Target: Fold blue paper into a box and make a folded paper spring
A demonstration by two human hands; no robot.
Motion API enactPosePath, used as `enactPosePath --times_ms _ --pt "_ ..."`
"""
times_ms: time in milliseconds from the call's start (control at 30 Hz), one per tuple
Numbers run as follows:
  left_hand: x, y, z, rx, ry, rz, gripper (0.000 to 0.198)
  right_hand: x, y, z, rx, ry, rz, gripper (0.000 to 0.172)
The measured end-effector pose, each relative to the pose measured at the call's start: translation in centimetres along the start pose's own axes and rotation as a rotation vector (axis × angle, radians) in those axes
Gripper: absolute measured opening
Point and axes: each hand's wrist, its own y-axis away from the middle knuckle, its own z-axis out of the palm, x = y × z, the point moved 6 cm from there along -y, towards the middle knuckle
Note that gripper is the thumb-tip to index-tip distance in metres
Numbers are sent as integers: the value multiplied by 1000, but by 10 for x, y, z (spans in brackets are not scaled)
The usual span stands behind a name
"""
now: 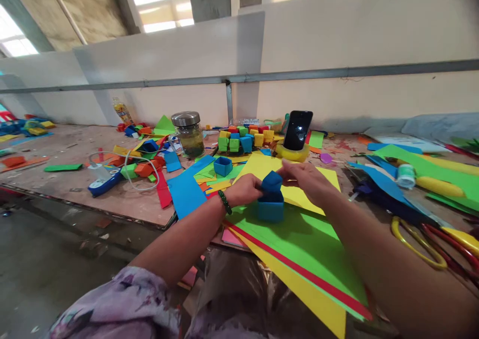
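Observation:
My left hand (245, 189) and my right hand (305, 179) pinch a dark blue folded paper piece (271, 181) between them from either side. The piece sits just on top of a light blue paper box (270, 210) that rests on a green sheet (310, 249). Both hands have their fingers closed on the dark blue paper. A green bead bracelet (224, 201) circles my left wrist.
Coloured paper sheets cover the wooden table (75, 149). A pile of paper cubes (245, 138), a glass jar (189, 133), a phone in a yellow tape roll (297, 134), an open blue box (223, 166) and scissors (430, 244) at right lie around.

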Motion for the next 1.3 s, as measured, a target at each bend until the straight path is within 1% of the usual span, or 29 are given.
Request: enactPosePath --times_ms 100,167,233,367,567,633,700,833,900,1000,1067,1167,1233,1300 --pt "2 0 1 8 -52 31 25 13 -4 2 -126 144 83 38" --pt "4 0 3 11 -97 57 28 18 -5 5 -208 191 98 35" --pt "5 0 5 9 -116 65 28 19 -5 5 -250 223 92 34" --pt "4 0 6 5 -110 46 32 17 -5 5 -261 300 65 35" --pt "8 3 2 -7 -81 34 30 8 -1 6 -216 424 -7 41" --pt "8 3 2 3 -70 15 30 7 -1 7 -230 458 -22 42" --pt "8 4 2 18 -64 6 30 8 -1 8 -273 476 -21 41" --pt "9 5 1 58 -87 -3 40 7 -1 10 -338 469 -21 37" --pt "10 6 1 8 -77 3 51 6 1 11 -351 487 -37 33" --pt "11 8 3 -129 -16 14 64 3 4 11 -321 587 -65 29" --pt "10 9 1 -173 19 -6 64 -1 7 12 -277 696 -97 28" --pt "8 8 -3 -123 15 -49 57 -10 12 15 -206 884 -162 24" --pt "8 7 -4 -80 11 -42 56 -16 15 19 -167 1020 -199 19" --pt "10 8 -2 -71 25 -14 58 -21 17 23 -152 1134 -216 16"
